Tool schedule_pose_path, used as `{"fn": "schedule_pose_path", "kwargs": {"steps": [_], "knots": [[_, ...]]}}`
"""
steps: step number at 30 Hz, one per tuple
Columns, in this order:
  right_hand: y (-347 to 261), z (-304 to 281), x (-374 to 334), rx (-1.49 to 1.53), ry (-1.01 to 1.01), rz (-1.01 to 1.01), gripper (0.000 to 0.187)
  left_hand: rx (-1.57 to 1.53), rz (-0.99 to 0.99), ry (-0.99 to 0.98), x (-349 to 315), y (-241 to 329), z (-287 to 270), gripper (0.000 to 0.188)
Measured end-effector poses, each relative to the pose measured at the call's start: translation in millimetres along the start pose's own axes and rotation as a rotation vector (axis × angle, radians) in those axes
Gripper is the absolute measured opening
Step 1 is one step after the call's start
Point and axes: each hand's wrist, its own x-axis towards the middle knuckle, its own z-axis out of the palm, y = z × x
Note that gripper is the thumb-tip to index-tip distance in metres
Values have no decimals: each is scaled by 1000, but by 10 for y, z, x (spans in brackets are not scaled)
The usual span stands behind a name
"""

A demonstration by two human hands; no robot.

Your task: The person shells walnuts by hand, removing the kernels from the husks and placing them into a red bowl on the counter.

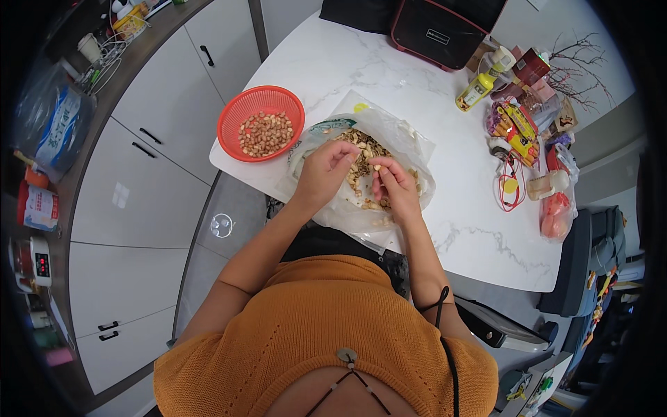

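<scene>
A white plastic bag lies spread at the table's front edge, with peanut shells and unshelled peanuts inside. Both my hands are over it. My right hand pinches a small pale peanut between thumb and fingers. Close beside it, my left hand has its thumb and fingertips pressed together; what they hold, if anything, is hidden. To the left stands a red plastic basket, its bottom strewn with shelled reddish-brown peanuts.
The white marbled table carries a black appliance with red trim at the back. Along its right side are a yellow bottle, snack packets, a red cord and a bag of red fruit. A cabinet counter runs along the left.
</scene>
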Motion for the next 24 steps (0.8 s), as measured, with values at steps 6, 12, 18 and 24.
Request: {"fn": "schedule_pose_path", "kwargs": {"steps": [6, 12, 18, 24], "knots": [[30, 23, 13, -23, 10, -82, 21, -13, -1, 3, 2, -15, 1, 15], [7, 59, 11, -14, 59, -40, 18, -10, -10, 7, 4, 12, 5, 14], [44, 11, -4, 64, 32, -98, 16, 12, 16, 21, 11, -13, 37, 13], [70, 0, -11, 49, 66, -133, 16, 36, 8, 8, 14, -22, 39, 12]]}}
